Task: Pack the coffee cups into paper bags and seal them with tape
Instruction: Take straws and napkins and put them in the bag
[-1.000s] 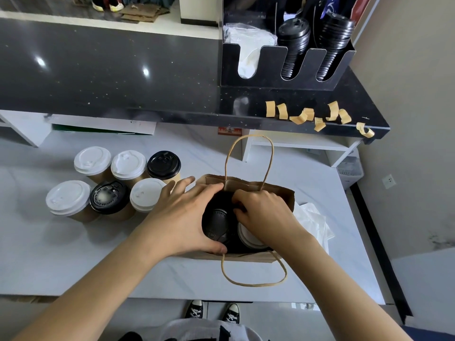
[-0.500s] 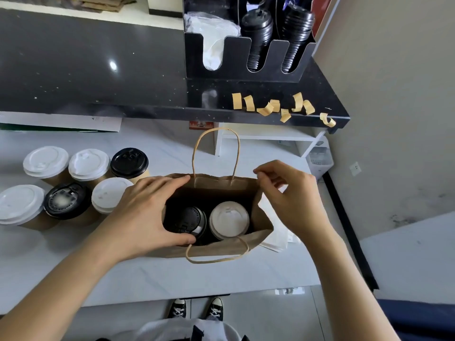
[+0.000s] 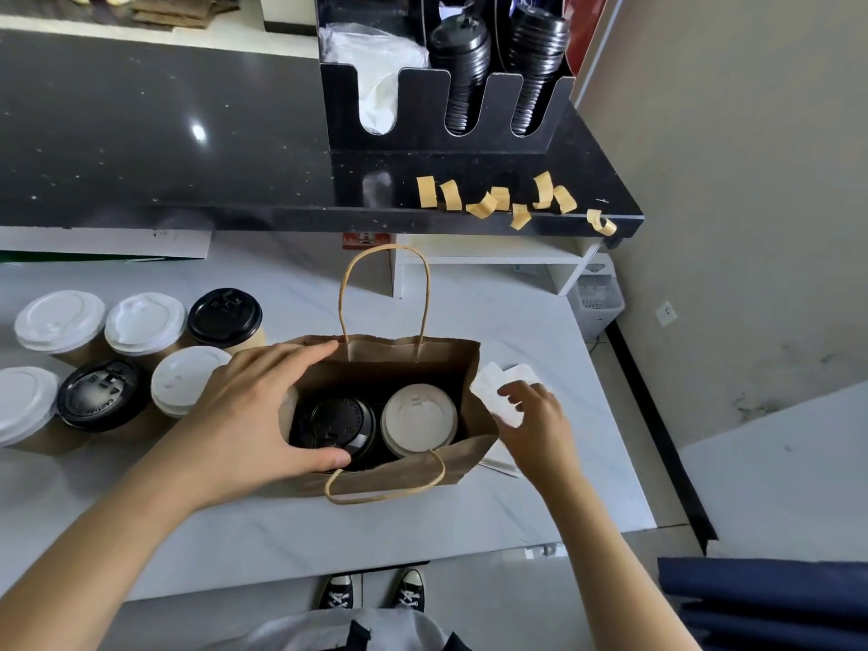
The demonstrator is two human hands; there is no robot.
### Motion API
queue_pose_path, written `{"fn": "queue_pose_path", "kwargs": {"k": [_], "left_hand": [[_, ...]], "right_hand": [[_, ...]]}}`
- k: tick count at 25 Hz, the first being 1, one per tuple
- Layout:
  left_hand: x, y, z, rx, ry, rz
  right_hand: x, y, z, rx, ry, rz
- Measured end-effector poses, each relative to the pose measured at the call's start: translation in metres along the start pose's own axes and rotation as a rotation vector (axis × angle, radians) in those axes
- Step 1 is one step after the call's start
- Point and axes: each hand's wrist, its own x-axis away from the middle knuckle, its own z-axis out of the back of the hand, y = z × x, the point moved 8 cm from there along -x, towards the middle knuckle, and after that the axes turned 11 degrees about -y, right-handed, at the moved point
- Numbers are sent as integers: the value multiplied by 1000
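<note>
Both my hands are at the paper bag [image 3: 375,476] on the white worktop [image 3: 329,533]. My left hand [image 3: 253,415] is spread wide across the bag's left side, fingers on the far edge and thumb on the near edge, holding it open. My right hand [image 3: 535,420] is just beside the bag's right side, fingers bent and pinching a white napkin [image 3: 493,392]. Inside the bag stand a black-lid cup [image 3: 338,427] and a white-lid cup [image 3: 418,420], side by side. Six more cups [image 3: 145,324] wait on the left. Brown tape bits [image 3: 493,202] stick along the black shelf [image 3: 188,133] edge above.
</note>
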Motion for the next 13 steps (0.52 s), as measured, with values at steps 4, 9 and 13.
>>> {"fn": "queue_pose_path", "kwargs": {"k": [4, 9, 13], "left_hand": [[2, -1, -2, 9, 0, -15], [3, -2, -3, 23, -3, -19], [2, 1, 0, 32, 7, -18]], "right_hand": [[7, 9, -44, 257, -236, 50], [9, 17, -49, 293, -140, 112], [6, 20, -38, 185, -20, 147]]}}
